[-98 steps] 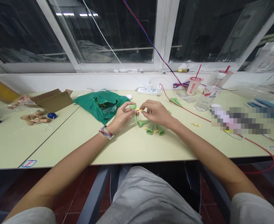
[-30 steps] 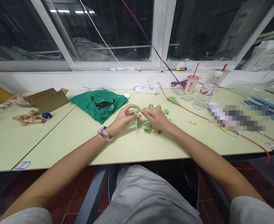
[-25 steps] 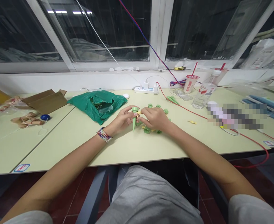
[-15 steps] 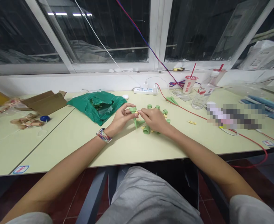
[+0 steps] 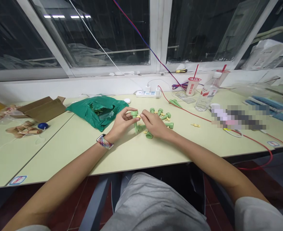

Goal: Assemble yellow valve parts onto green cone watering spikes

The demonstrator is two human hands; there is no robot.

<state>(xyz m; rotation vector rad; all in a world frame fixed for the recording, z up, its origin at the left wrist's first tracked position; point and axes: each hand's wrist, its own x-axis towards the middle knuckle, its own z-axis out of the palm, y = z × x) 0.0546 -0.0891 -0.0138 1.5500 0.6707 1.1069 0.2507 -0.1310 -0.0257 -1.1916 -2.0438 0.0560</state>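
My left hand (image 5: 124, 120) holds a green plastic spike (image 5: 135, 122) upright, tip down, just above the pale table top. My right hand (image 5: 153, 123) meets it from the right, its fingertips pinching a small yellow plastic part (image 5: 138, 116) at the spike's top. Several more green spikes (image 5: 161, 118) lie scattered on the table just beyond my right hand, with small yellow bits among them. One loose yellow part (image 5: 195, 125) lies further right. The hands hide part of the spike's head.
A torn green plastic bag (image 5: 96, 112) lies left of my hands, beyond it an open cardboard box (image 5: 42, 109). Further back stand a power strip (image 5: 147, 93), a red-strawed cup (image 5: 191, 86) and a water bottle (image 5: 205, 96). A red cable (image 5: 199, 118) runs across the table.
The view has drifted left and slightly upward. The spikes on the table look more spread out, and my right hand has drawn back a little. My left hand still holds the spike.
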